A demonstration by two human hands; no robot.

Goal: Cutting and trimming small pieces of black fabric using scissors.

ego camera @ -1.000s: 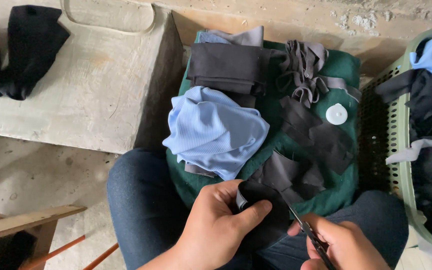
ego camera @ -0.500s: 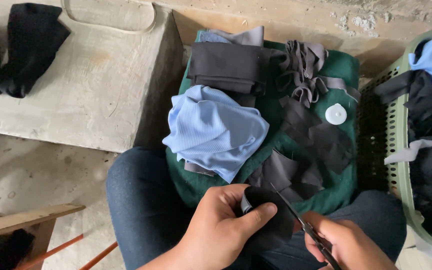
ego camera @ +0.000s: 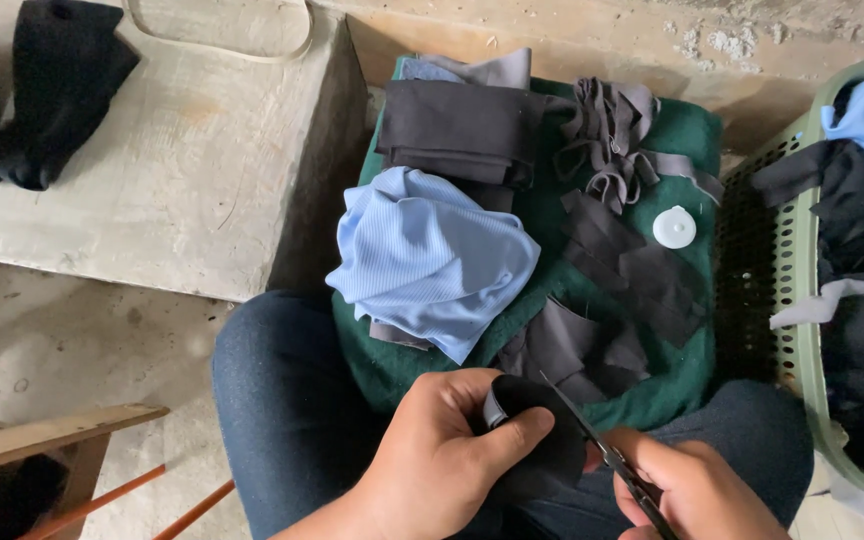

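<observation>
My left hand (ego camera: 442, 455) grips a small black fabric piece (ego camera: 540, 425) low in the frame, over my lap. My right hand (ego camera: 697, 490) holds dark scissors (ego camera: 602, 448), whose blades lie against the black piece's right edge. Beyond my hands a green cloth (ego camera: 692, 135) is spread out. On it lie a crumpled light blue fabric (ego camera: 430, 258), a folded dark grey fabric (ego camera: 457, 130), grey strips (ego camera: 607, 130), several dark cut pieces (ego camera: 642, 275) and a small white round disc (ego camera: 674, 227).
A concrete block (ego camera: 182, 170) stands at the left with black cloth (ego camera: 47, 85) on it. A pale green perforated basket (ego camera: 802, 290) of dark and blue fabric sits at the right. A wooden stool corner (ego camera: 42, 440) and orange rods (ego camera: 142, 490) are at bottom left.
My left hand has turned the black piece and the scissor blades have shifted slightly up along its edge. Everything on the green cloth is unmoved.
</observation>
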